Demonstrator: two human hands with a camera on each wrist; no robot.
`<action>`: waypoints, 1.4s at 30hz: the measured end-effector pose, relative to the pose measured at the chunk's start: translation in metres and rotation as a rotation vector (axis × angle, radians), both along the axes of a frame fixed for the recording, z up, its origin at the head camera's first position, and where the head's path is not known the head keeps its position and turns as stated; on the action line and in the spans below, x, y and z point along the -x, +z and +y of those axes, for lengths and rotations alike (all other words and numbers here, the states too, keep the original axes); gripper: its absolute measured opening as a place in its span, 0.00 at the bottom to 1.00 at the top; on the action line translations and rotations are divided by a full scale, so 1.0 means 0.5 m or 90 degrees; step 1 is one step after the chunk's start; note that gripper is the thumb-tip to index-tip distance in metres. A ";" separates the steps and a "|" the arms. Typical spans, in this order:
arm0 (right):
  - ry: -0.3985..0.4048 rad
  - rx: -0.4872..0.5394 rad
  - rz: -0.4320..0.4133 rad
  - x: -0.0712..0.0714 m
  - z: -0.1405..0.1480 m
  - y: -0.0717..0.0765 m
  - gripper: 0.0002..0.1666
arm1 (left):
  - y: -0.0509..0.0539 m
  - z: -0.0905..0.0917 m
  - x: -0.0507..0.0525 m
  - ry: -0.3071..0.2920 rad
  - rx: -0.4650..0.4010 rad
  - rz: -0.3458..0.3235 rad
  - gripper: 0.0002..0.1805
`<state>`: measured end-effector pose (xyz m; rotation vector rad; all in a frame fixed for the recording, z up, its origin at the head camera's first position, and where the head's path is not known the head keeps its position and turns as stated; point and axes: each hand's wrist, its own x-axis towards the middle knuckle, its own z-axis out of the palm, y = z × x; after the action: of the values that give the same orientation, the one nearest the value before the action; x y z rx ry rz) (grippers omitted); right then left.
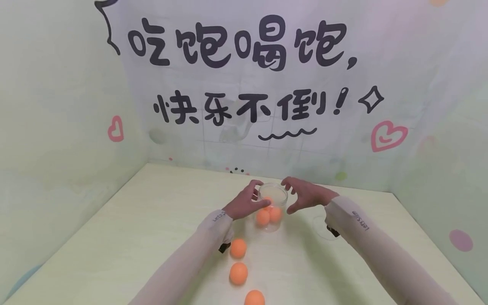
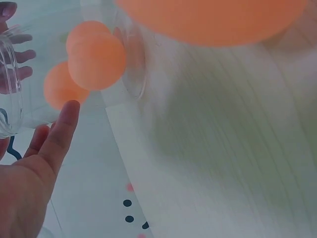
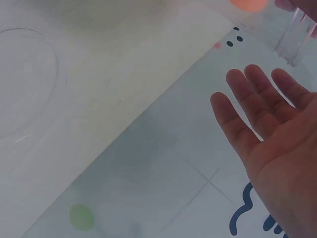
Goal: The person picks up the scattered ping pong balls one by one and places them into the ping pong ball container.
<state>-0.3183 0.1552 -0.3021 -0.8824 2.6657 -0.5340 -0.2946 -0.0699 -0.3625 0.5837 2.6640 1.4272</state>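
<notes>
A clear jar (image 1: pixel 271 226) stands upright on the table with its top uncovered, and orange balls (image 1: pixel 263 217) lie inside it. My left hand (image 1: pixel 245 203) is at the jar's left side, its thumb in front of the wall and its fingers toward the back. In the left wrist view its fingers (image 2: pixel 62 131) look fairly straight beside the jar; firm contact cannot be made out. To the right of the rim, my right hand (image 1: pixel 306 195) is spread apart from the jar and holds nothing. The right wrist view shows its straight fingers (image 3: pixel 262 106).
Three loose orange balls, the nearest to the jar being one ball (image 1: pixel 238 248), form a rough line toward the table's front. A clear round lid (image 1: pixel 325 237) lies flat under the right forearm. Printed cloth walls (image 1: pixel 236 148) enclose the table's back and sides.
</notes>
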 end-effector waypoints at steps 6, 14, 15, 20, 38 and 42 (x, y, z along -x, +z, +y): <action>0.015 0.019 -0.005 0.000 -0.003 -0.020 0.43 | -0.003 -0.001 -0.002 -0.005 0.004 -0.003 0.34; 0.004 0.017 -0.014 0.002 -0.014 -0.027 0.42 | 0.003 -0.002 -0.005 0.002 0.002 -0.009 0.35; 0.006 0.018 -0.013 0.003 -0.015 -0.028 0.42 | 0.002 -0.002 -0.004 0.002 0.002 -0.010 0.35; 0.011 0.026 -0.009 0.003 -0.018 -0.027 0.42 | 0.002 -0.001 -0.004 -0.003 0.003 -0.010 0.36; 0.005 0.055 -0.023 0.004 -0.027 -0.029 0.45 | -0.002 -0.001 0.003 -0.005 0.012 -0.006 0.35; 0.005 0.049 -0.027 0.004 -0.028 -0.029 0.45 | 0.004 -0.009 0.001 -0.002 0.031 -0.018 0.37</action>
<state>-0.3206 0.1412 -0.3167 -0.8920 2.6180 -0.6503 -0.2950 -0.0745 -0.3607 0.5593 2.6662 1.3547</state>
